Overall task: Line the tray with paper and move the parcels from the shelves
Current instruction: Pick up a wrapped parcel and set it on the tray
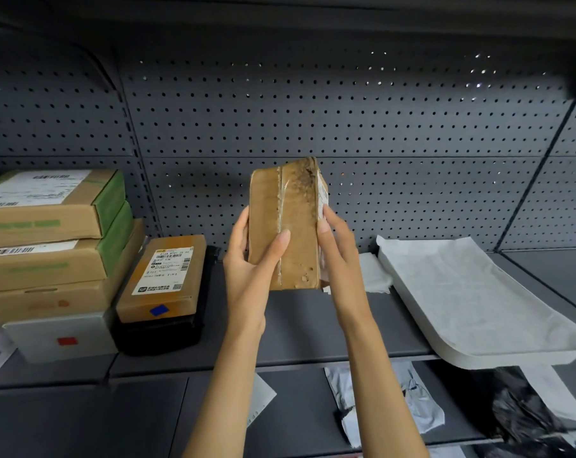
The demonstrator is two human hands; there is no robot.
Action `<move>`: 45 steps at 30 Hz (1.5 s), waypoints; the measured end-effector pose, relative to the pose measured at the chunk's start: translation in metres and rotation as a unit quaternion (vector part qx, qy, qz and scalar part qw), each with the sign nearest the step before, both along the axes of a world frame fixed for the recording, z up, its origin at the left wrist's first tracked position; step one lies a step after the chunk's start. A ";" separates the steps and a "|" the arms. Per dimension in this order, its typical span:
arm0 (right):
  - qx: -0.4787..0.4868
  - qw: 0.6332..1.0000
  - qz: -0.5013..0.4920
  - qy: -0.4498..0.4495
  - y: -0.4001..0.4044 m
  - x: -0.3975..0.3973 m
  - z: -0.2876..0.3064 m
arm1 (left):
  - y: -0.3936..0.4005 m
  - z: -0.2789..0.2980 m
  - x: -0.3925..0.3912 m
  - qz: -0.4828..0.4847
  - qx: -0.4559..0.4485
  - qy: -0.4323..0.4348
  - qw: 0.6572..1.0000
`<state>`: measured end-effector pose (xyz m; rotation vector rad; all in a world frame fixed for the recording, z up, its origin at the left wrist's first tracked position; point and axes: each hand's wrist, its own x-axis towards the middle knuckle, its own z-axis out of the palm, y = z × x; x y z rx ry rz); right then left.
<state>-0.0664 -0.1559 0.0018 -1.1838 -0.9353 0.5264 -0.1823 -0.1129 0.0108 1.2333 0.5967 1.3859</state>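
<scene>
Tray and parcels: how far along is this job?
Done: the tray is lined with white paper. In hand: left hand and right hand hold one brown parcel upright. Left: stacked boxes and labelled parcel remain shelved; no parcels in the tray.

Label on brown parcel [288, 223] sat on its far side, mostly hidden, print too small to read. Left-hand fingers [243, 233] behind parcel, out of sight. Box stack [45, 233] & white tray [478, 305] cut off by frame edges. Bags on lower shelf [389, 401] blurred, partly hidden by arms.
</scene>
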 end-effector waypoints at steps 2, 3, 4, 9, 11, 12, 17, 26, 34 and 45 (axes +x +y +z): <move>-0.002 1.000 0.020 0.006 -0.003 -0.002 0.001 | -0.004 0.001 0.001 0.005 0.005 -0.004 1.000; -0.001 0.999 0.030 0.009 -0.004 -0.003 0.001 | -0.007 0.002 0.002 0.009 0.006 -0.005 1.000; 0.000 0.999 0.038 0.010 -0.004 -0.003 0.001 | -0.009 0.002 0.003 0.014 0.009 -0.007 1.000; 0.004 0.998 0.059 0.011 -0.012 0.001 -0.006 | -0.017 -0.003 0.003 0.043 0.004 -0.017 0.999; 0.009 0.997 0.067 0.021 -0.018 0.004 -0.009 | -0.020 -0.005 0.004 0.043 0.005 -0.014 0.999; 0.012 0.998 0.065 0.023 -0.020 0.006 -0.010 | -0.021 -0.006 0.006 0.039 0.007 -0.010 0.999; 0.033 0.998 0.050 0.033 -0.032 0.015 -0.010 | -0.028 -0.007 0.017 0.015 0.013 0.008 1.000; 0.020 0.999 0.010 0.031 -0.051 0.045 -0.015 | -0.040 -0.013 0.050 -0.013 0.033 0.016 0.999; 0.035 0.998 -0.021 0.044 -0.081 0.104 -0.017 | -0.060 -0.014 0.113 -0.049 0.049 0.033 0.997; -0.005 0.992 -0.125 -0.005 -0.139 0.241 -0.001 | -0.107 -0.017 0.257 -0.035 0.115 0.131 0.984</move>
